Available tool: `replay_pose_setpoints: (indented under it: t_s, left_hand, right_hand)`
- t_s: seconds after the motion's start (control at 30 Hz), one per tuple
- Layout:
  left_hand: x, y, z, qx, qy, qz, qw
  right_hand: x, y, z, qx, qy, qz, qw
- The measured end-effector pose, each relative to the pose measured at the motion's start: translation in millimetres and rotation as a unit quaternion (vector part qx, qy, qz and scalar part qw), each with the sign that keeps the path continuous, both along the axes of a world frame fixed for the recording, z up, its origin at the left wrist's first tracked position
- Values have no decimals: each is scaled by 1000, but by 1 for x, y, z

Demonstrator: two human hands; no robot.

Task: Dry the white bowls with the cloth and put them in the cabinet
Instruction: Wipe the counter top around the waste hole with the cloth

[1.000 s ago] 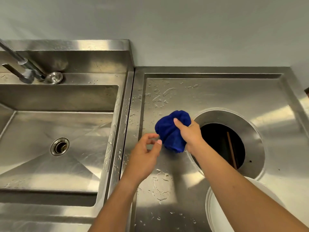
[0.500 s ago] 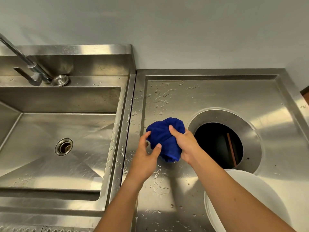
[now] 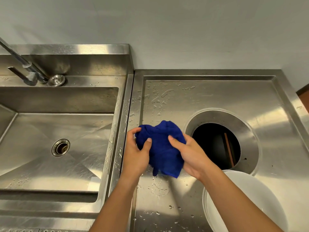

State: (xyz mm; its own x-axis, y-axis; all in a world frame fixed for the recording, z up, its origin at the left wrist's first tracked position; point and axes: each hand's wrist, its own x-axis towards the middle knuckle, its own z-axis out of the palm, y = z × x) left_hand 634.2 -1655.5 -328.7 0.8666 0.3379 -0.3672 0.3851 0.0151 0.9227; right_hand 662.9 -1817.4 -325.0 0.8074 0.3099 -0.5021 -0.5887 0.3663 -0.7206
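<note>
Head view: both hands, left hand [image 3: 136, 156] and right hand [image 3: 190, 156], pinch the bunched blue cloth [image 3: 161, 148] above the wet steel counter [image 3: 209, 97]. White bowls [image 3: 247, 201] sit stacked near-right, undried; slippery stack could slide toward the round waste hole [image 3: 217, 144].

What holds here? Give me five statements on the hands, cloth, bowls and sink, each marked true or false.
1. Both hands hold the blue cloth. True: the left hand and right hand each grip it.
2. The cloth lies flat on the counter. False: it is bunched up and held above the counter.
3. White bowls sit at the lower right, partly behind the right forearm. True.
4. The sink is full of water. False: the basin looks drained, with only drops in it.
5. A bowl rests in the round hole. False: the hole is open and dark.
</note>
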Motion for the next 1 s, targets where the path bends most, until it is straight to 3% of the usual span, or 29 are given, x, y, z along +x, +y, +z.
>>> replay_pose_setpoints:
  t_s: [0.1, 0.17, 0.23, 0.37, 0.43, 0.6, 0.8, 1.0]
  left_hand:
    - [4, 5, -2, 49, 12, -11, 999]
    - [5, 8, -4, 85, 13, -11, 996]
    - [5, 8, -6, 71, 21, -23, 997]
    - [7, 4, -13, 66, 39, -48, 996]
    - [10, 4, -18, 63, 48, -54, 995]
    - [22, 8, -28, 50, 54, -54, 996]
    - [53, 14, -35, 38, 38, -59, 997]
    - [86, 25, -36, 47, 24, -51, 997]
  right_hand:
    - [1, -11, -1, -153, -87, -72, 982]
    - [-4, -12, -9, -284, -176, -83, 939]
    - [-12, -4, -28, -391, -253, 3, 885]
    - [-29, 19, -79, -548, -225, 307, 745]
    - [-29, 26, -99, -601, -242, 331, 686]
    - [7, 29, -126, -679, -285, 312, 600]
    - [87, 23, -136, -708, -307, 305, 558]
    - [189, 11, -145, -724, -284, 243, 579]
